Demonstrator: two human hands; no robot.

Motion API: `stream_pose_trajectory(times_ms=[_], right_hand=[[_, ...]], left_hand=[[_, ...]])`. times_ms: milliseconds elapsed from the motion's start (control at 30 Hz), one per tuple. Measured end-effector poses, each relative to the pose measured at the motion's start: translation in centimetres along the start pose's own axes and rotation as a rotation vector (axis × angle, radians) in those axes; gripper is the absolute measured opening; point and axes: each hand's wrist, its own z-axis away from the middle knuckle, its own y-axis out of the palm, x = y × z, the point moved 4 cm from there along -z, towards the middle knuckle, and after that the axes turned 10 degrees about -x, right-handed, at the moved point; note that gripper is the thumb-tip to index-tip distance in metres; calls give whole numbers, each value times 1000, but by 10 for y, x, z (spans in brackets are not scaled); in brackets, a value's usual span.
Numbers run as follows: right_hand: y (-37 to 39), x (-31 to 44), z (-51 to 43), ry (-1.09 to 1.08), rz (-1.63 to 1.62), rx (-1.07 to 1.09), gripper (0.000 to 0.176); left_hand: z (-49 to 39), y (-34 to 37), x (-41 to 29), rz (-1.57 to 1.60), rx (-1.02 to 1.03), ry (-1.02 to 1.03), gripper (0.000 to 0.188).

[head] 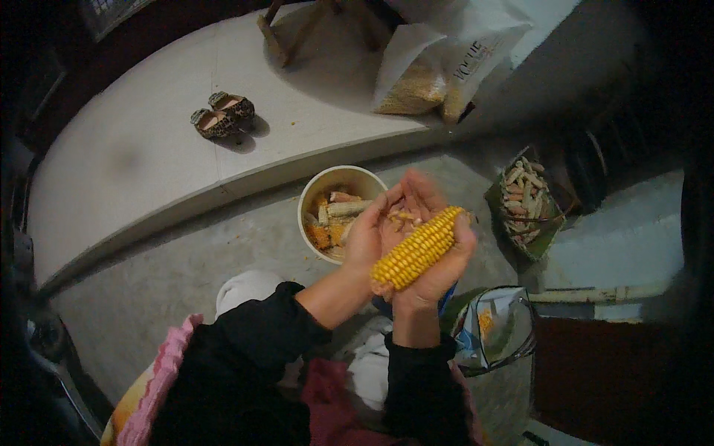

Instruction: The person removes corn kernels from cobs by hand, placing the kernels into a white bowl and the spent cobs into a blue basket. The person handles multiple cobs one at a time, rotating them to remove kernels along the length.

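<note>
A yellow corn cob (418,248) covered in rows of kernels lies slantwise across my right hand (440,273), whose thumb rests at its upper end. My left hand (371,228) is cupped beside the cob, with its palm up. A few loose corn kernels (406,217) lie in that palm, and the fingertips are blurred. Partly hidden behind my left hand is a cream bucket (302,212). Stripped corn cobs (346,208) and orange kernels (318,237) show inside it.
A green-sided bag (541,240) of stripped cobs stands right. Nearer is an open plastic bag (505,340) with some kernels. On the raised ledge (139,128) are leopard-print shoes (223,114), wooden legs (295,39) and a translucent bag (413,92) bearing writing.
</note>
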Motion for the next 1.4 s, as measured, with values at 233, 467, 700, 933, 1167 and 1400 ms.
stream_pose_trajectory(times_ms=[233, 467, 700, 933, 1167, 1400], right_hand=[[-19, 13, 6, -101, 114, -210, 54], [-12, 36, 27, -82, 388, -340, 47], [-10, 60, 33, -301, 132, -193, 40], [-21, 95, 30, -331, 54, -220, 37], [-61, 141, 25, -432, 268, -529, 50], [-49, 100, 4, -373, 206, -465, 40]], left_hand=[[2, -20, 12, -67, 130, -142, 25], [-13, -53, 33, -16, -244, -150, 29], [-35, -103, 100, -1295, 241, -43, 36], [2, -53, 243, -1004, -236, -664, 48], [7, -48, 152, -1000, 22, -622, 46], [31, 32, 43, -815, 174, -478, 56]])
